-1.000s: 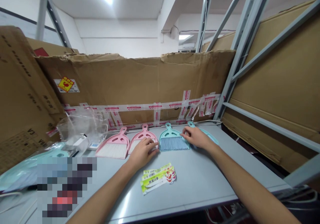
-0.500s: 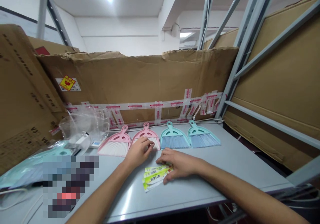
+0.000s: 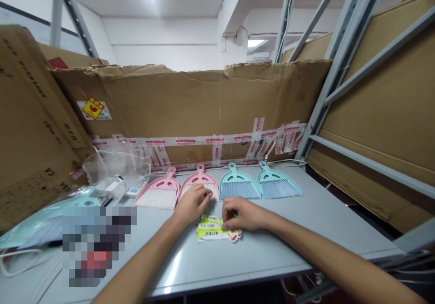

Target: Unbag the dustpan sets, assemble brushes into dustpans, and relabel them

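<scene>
My right hand (image 3: pixel 244 213) is curled over a small fanned stack of yellow-green and white printed label cards (image 3: pixel 212 233) on the grey table. Its thumb and fingertips pinch at the cards' upper part, and the hand hides some of them. My left hand (image 3: pixel 193 203) hovers just left of the cards with thumb and fingers brought together; whatever they hold, if anything, is too small to make out. Behind it stands a pink dustpan-and-brush set (image 3: pixel 201 172), partly covered by the hand. A turquoise dustpan-and-brush set (image 3: pixel 240 189) lies beyond my right hand.
Another pink set (image 3: pixel 159 196) and another turquoise set (image 3: pixel 279 187) complete the row. Bagged turquoise items (image 3: pixel 44 220) lie at left, near clear plastic bags (image 3: pixel 117 166) and a cable (image 3: pixel 20 272). A cardboard wall (image 3: pixel 190 104) closes the back; metal rack posts (image 3: pixel 319 109) rise at right.
My right hand has drawn its fingers in from a spread pose over the cards. The cards lie slightly higher and straighter, with a red-and-white end now showing. My left hand stays nearly in place.
</scene>
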Tool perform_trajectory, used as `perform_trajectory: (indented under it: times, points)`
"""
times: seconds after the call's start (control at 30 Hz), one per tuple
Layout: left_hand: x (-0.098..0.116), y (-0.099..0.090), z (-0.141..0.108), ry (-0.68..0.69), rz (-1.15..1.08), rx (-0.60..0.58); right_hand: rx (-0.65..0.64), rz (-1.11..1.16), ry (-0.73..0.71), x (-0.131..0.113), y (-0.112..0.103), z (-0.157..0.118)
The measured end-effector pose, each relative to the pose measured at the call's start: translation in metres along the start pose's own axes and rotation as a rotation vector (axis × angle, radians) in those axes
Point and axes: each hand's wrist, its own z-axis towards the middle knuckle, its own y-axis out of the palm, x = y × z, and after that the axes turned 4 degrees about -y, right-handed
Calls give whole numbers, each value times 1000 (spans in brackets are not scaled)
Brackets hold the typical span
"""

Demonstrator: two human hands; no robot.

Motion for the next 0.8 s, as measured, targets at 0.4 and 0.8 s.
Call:
perform_trajectory:
  times: [0.4, 0.8]
  points:
    - [0, -1, 0, -11, -38, 9, -33, 20, 104, 2, 2, 3]
    - [20, -7, -3, -111, -470, -126, 445, 429, 177, 6, -2, 11]
